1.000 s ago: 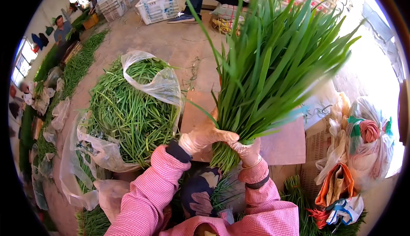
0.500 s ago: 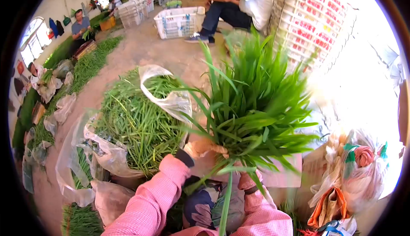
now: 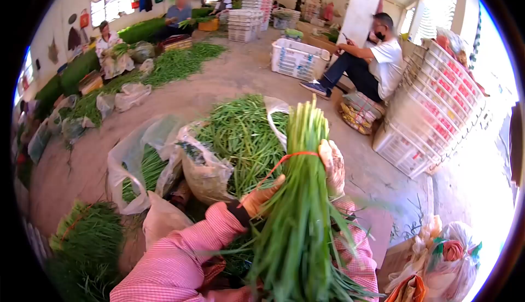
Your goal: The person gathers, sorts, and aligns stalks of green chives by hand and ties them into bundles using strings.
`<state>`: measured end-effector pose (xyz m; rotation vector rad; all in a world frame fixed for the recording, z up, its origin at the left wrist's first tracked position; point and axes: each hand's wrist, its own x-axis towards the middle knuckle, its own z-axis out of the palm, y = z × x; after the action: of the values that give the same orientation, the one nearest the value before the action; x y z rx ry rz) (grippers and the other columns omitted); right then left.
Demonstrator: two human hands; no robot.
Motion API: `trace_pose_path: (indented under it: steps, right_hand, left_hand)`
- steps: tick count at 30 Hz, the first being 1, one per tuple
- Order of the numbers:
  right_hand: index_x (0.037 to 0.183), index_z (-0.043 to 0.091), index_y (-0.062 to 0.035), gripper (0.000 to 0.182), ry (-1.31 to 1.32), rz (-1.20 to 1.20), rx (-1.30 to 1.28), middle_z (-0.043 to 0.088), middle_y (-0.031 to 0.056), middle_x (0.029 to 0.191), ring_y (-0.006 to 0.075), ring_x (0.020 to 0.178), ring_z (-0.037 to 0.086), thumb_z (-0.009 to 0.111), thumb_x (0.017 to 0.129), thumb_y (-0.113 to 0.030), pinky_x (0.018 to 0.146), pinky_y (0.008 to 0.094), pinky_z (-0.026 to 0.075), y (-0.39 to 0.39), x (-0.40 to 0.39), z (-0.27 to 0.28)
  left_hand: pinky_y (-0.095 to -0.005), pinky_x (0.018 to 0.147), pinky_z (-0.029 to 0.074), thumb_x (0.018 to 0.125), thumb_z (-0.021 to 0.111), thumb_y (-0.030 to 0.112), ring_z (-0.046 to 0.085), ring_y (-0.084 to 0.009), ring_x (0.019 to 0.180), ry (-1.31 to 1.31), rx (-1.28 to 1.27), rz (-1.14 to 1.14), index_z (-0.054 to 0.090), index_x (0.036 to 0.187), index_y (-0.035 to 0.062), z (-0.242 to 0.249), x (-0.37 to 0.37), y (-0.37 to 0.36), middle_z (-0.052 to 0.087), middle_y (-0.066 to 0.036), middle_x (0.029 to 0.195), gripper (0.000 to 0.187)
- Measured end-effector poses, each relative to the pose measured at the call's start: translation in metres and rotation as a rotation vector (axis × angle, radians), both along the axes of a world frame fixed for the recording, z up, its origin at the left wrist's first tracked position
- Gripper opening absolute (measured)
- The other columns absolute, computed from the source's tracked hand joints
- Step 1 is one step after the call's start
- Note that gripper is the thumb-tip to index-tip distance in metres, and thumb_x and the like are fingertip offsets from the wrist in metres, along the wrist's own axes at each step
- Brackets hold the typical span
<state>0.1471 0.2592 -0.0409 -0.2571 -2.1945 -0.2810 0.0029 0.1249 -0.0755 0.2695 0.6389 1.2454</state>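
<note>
Floor [image 3: 240, 80] behind green bundle [image 3: 303, 179] between hands [image 3: 261, 197] [image 3: 332, 165]

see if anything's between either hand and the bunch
Nothing visible blocks the right hand, which lies against the bunch. The left hand is at the other side, also unblocked; a red band around the bunch slants down toward it. Contact behind the bunch is hidden.

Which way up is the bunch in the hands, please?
Stem ends up: they show pale above the red band, with the leaves below.
</note>
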Motion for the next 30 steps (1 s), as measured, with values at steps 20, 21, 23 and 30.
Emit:
trace_pose_path:
  steps: [20, 21, 23, 30]
  right_hand:
    - [0.105, 0.06, -0.0051, 0.031, 0.194, 0.231, -0.653, 0.063, 0.0066, 0.091, 0.0171, 0.079, 0.057, 0.065, 0.075, -0.009, 0.067, 0.0274, 0.045, -0.17, -0.057, 0.065]
    - [0.105, 0.06, -0.0046, 0.032, 0.203, 0.294, -0.466, 0.062, 0.0074, 0.09, 0.0192, 0.081, 0.056, 0.066, 0.074, -0.009, 0.069, 0.029, 0.045, -0.184, -0.073, 0.082]
    - [0.105, 0.06, -0.0062, 0.036, 0.099, 0.23, -0.438, 0.059, 0.0094, 0.085, 0.0231, 0.077, 0.055, 0.069, 0.07, -0.011, 0.068, 0.0324, 0.045, -0.201, -0.099, 0.097]
    - [0.097, 0.061, -0.0058, 0.03, 0.074, 0.132, -0.483, 0.055, 0.0106, 0.075, 0.0275, 0.069, 0.055, 0.066, 0.068, -0.008, 0.062, 0.0341, 0.045, -0.199, -0.116, 0.082]
  left_hand:
    - [-0.0453, 0.093, 0.04, 0.069, 0.068, 0.04, 0.044, -0.0336, 0.114, -0.165, 0.763, -0.021, 0.025, 0.133, -0.0003, -0.016, -0.143, -0.164, 0.037, -0.029, 0.127, 0.088]
    - [-0.0454, 0.093, 0.04, 0.068, 0.069, 0.04, 0.045, -0.0341, 0.113, -0.156, 0.732, -0.026, 0.025, 0.133, -0.0004, -0.013, -0.132, -0.173, 0.037, -0.029, 0.126, 0.089]
    - [-0.0448, 0.094, 0.039, 0.07, 0.067, 0.037, 0.046, -0.0324, 0.113, -0.127, 0.659, -0.035, 0.025, 0.133, -0.0005, 0.001, -0.117, -0.191, 0.038, -0.028, 0.127, 0.085]
    - [-0.039, 0.096, 0.037, 0.071, 0.067, 0.029, 0.046, -0.0271, 0.114, -0.004, 0.462, 0.091, 0.03, 0.132, 0.0003, 0.002, -0.111, -0.214, 0.042, -0.02, 0.128, 0.077]
